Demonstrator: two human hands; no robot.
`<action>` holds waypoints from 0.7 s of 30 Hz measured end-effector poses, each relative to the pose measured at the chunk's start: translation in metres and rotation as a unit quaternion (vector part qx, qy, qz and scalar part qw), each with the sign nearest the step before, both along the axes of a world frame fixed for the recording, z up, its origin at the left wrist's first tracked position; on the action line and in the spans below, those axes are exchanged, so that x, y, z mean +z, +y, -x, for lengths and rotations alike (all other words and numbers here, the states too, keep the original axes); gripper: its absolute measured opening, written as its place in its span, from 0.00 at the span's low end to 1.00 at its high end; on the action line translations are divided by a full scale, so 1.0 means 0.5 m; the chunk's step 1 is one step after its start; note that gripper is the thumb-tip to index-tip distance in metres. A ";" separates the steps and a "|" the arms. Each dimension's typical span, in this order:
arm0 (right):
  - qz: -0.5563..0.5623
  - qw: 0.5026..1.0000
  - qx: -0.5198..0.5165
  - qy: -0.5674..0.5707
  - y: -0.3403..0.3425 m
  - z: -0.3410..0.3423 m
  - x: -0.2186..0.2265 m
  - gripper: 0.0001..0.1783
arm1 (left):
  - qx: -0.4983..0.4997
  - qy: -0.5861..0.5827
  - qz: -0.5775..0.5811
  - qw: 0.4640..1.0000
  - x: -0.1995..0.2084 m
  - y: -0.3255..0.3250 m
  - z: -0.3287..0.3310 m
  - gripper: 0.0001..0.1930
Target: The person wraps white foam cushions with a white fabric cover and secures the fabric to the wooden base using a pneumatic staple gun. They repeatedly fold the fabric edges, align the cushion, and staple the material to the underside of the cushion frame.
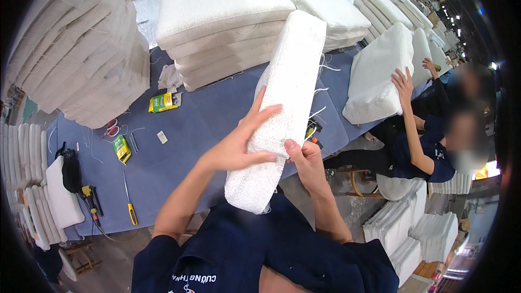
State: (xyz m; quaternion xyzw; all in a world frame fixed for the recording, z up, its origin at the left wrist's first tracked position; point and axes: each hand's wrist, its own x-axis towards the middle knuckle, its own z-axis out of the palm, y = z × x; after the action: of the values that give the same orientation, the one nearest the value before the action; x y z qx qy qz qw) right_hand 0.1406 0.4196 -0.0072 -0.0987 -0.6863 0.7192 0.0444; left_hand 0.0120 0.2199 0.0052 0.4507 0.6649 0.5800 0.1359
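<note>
A white, textured fabric cushion stands on edge before me, its narrow side facing up and its near end close to my body. Across its left part lies my left hand, fingers and thumb spread against the fabric. My right hand grips the cushion's right edge, thumb pressed on top and fingers curled beneath, partly hidden. Loose white threads hang off the cushion's right side. Whether a small tool sits in my right fingers cannot be seen.
Stacked cushions stand behind, with a tall fabric-covered stack at left. On the blue table lie a yellow-handled screwdriver, red-handled scissors and green-yellow packets. A co-worker's hand touches another cushion at right.
</note>
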 end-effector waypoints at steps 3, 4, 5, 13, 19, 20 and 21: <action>0.082 0.995 0.044 0.034 -0.002 -0.003 -0.044 0.17 | -0.014 -0.050 -0.093 0.994 -0.058 -0.018 0.032 0.41; 0.083 0.995 0.047 0.043 0.000 -0.003 -0.054 0.17 | 0.002 -0.022 -0.101 0.995 -0.064 -0.018 0.033 0.36; 0.082 0.994 0.050 0.052 -0.001 0.003 -0.063 0.18 | 0.017 0.005 -0.110 0.994 -0.071 -0.018 0.035 0.31; -0.065 0.985 0.102 0.122 -0.027 0.054 -0.014 0.14 | 0.040 -0.028 -0.083 0.995 -0.040 -0.061 0.043 0.21; -0.151 0.944 0.153 0.251 -0.043 0.100 -0.060 0.12 | 0.091 0.003 0.124 0.988 0.063 -0.094 -0.007 0.38; -0.150 0.946 0.173 0.231 -0.026 0.104 -0.071 0.13 | 0.093 -0.043 0.135 0.986 0.070 -0.096 -0.012 0.40; -0.147 0.946 0.193 0.213 -0.025 0.111 -0.065 0.13 | 0.103 -0.012 0.140 0.985 0.071 -0.098 -0.017 0.39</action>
State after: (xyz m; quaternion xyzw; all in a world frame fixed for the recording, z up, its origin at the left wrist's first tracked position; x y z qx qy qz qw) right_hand 0.0850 0.4069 -0.0399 0.1990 -0.7652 0.6090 0.0638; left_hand 0.0203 0.1706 0.0409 0.3492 0.7811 0.4970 0.1448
